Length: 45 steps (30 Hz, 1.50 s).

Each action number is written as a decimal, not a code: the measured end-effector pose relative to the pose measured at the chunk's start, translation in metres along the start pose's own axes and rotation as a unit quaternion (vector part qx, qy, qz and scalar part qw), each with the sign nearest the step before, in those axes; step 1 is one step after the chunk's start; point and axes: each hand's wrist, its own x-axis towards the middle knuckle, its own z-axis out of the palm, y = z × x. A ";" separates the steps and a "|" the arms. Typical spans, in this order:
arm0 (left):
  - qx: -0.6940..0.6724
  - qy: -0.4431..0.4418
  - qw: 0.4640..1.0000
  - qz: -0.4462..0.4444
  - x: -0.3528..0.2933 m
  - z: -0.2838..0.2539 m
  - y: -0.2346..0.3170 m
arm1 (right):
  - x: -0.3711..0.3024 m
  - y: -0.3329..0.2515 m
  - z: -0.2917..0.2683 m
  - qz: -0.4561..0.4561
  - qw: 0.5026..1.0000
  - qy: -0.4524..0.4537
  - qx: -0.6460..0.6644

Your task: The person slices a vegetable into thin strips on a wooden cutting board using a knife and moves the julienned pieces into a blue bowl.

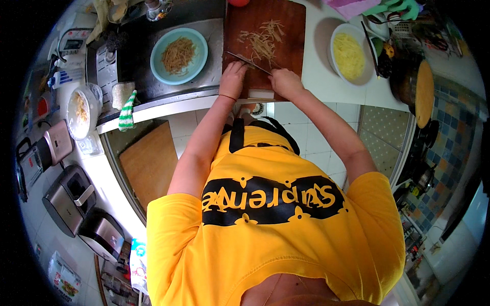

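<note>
My right hand grips the handle of a kitchen knife, whose blade lies slantwise across a dark wooden cutting board. My left hand rests on the board's near left part with its fingers curled down against the blade. Whatever is under those fingers is hidden. Pale thin vegetable strips lie scattered on the board beyond the knife.
A teal bowl of shreds sits left of the board by the dark sink. A white bowl of yellow shreds stands on the white counter at the right. Further left are a lidded container, a striped cloth and small appliances; a pot stands far right.
</note>
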 end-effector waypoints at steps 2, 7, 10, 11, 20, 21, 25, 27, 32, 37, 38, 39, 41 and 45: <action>0.004 -0.013 1.000 -0.007 0.000 -0.001 0.003 | 0.013 -0.011 0.010 0.014 1.000 -0.001 -0.004; 0.000 0.000 1.000 0.003 0.003 -0.003 0.001 | 0.030 -0.020 0.008 0.026 0.997 0.049 0.062; -0.028 0.008 0.999 -0.013 0.001 -0.003 0.001 | 0.024 -0.002 0.006 0.020 0.991 0.101 0.083; -0.028 0.013 0.999 -0.012 0.001 -0.002 -0.001 | 0.021 0.003 0.004 0.009 0.994 0.092 0.065; -0.006 -0.006 1.000 0.006 0.000 -0.003 0.002 | 0.015 -0.005 0.009 0.006 1.000 -0.021 -0.005; -0.005 -0.007 1.000 0.001 -0.001 -0.004 0.000 | 0.019 -0.012 0.011 0.008 1.000 -0.005 0.000; -0.016 -0.031 0.999 0.006 0.004 -0.007 -0.001 | 0.029 -0.016 0.019 0.035 0.996 0.039 0.075; 0.012 -0.028 0.999 0.015 0.002 -0.009 -0.002 | 0.027 -0.009 0.016 0.048 0.992 0.060 0.103; 0.017 -0.017 1.000 0.018 0.004 -0.008 -0.004 | 0.003 0.005 0.001 -0.039 0.997 0.050 0.043; 0.011 -0.014 1.000 0.017 0.003 -0.006 -0.007 | -0.006 0.009 0.001 -0.039 0.998 0.019 0.035; 0.010 -0.015 1.000 0.017 0.002 -0.006 -0.007 | -0.006 0.008 -0.001 -0.040 0.999 0.010 0.033; 0.009 -0.016 1.000 0.018 0.002 -0.006 -0.008 | -0.006 0.007 -0.003 -0.040 0.999 0.002 0.033; 0.004 -0.015 1.000 0.018 0.000 -0.006 -0.009 | 0.003 0.000 0.002 -0.006 1.000 -0.028 0.007; 0.003 -0.012 1.000 0.016 0.004 -0.008 -0.006 | 0.027 -0.011 0.017 -0.009 1.000 -0.019 0.001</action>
